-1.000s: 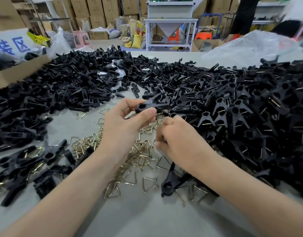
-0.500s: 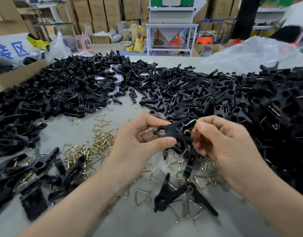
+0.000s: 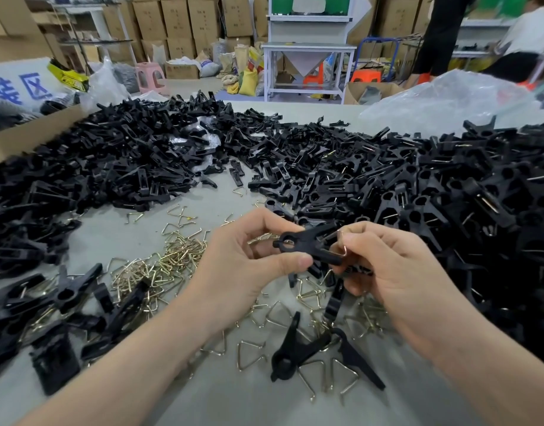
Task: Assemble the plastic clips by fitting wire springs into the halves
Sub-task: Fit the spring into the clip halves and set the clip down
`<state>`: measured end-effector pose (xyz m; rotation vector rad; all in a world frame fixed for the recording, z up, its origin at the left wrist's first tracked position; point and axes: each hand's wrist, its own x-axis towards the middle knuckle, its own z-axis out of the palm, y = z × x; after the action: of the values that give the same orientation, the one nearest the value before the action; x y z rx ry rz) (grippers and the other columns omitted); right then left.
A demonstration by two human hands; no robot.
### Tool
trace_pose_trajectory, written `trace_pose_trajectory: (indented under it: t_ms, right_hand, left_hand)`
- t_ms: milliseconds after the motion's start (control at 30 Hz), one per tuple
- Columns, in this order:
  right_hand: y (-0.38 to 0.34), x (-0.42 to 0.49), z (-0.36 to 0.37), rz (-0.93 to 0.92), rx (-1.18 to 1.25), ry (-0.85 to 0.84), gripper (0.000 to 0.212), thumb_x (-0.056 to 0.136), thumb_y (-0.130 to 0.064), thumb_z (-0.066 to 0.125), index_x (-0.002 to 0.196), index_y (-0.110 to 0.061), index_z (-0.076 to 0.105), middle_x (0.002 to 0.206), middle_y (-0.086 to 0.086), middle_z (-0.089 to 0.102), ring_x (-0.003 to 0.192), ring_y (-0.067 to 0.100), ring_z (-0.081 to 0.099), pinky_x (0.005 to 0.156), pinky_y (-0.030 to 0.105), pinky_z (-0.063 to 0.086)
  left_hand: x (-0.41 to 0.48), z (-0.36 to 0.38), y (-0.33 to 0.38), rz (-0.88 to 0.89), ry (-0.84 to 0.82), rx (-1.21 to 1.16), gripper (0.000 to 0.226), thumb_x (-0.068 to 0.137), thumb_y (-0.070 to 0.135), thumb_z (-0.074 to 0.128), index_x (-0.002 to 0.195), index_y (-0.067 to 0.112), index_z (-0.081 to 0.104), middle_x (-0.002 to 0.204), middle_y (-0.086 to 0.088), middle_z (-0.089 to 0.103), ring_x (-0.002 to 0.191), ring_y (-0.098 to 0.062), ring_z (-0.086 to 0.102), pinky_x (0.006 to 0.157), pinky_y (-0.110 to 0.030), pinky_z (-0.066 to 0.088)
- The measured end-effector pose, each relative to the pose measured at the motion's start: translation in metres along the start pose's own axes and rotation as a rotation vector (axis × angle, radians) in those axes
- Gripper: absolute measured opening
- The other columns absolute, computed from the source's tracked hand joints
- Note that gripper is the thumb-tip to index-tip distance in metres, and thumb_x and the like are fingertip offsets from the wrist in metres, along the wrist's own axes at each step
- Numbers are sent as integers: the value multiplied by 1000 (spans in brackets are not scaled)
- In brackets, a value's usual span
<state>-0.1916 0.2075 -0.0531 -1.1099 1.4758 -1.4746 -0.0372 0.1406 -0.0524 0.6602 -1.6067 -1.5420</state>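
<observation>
Right grip (image 3: 397, 272) pinching spring (image 3: 343, 241), now at clip (image 3: 307, 245)

A white sign (image 3: 18, 87) at far left bears the blue characters "装区"; print on the cardboard boxes (image 3: 178, 23) is illegible.

We see only a bend of the wire spring (image 3: 342, 241) beside the right hand (image 3: 397, 272), whose fingers cover the far end of the clip (image 3: 307, 241). The blue-lettered sign (image 3: 18, 87) runs off the left edge; the person (image 3: 526, 35) far right is blurred.
</observation>
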Motion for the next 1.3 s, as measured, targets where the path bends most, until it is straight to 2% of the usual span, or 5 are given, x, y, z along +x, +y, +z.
trace_pose_trajectory:
  t_ms: [300,567,833,1067,1300]
  right_hand:
    - [0,-1,-1,57,61,-41,29,89,-14,50,66,-18,68,67,2,61,60,15,54,51,31,40]
    - [-3,-3,0,133,228,-159,10,74,-14,61,69,-5,64,70,9,61,61,19,56,51,29,44]
    - [-3,-4,-1,55,278,-165,21,66,-29,67,62,-8,67,68,8,62,60,16,58,56,24,53]
    - [1,-5,0,64,341,-81,21,70,-21,64,58,-6,57,61,10,58,53,17,56,50,24,50]
    - [2,-8,4,50,323,-56,21,65,-30,68,54,-13,63,61,8,61,51,14,56,51,21,50]
  left_hand:
    - [-2,-2,5,-25,-64,-11,23,73,-14,69,89,-1,59,60,2,69,37,3,52,40,-3,36]
    - [-1,-6,2,-27,-34,50,24,71,-6,74,87,10,64,75,-7,74,54,-6,64,48,-8,42]
    - [-2,-2,0,7,-2,28,25,66,0,77,84,13,67,85,-7,75,70,-14,69,60,-14,50]
    - [-3,1,-6,-55,-35,-109,28,61,9,76,87,13,69,97,-12,74,82,-24,71,81,-31,58]
    - [-4,4,-8,-18,-42,-97,23,62,5,75,81,17,72,94,-8,75,82,-20,72,76,-24,57]
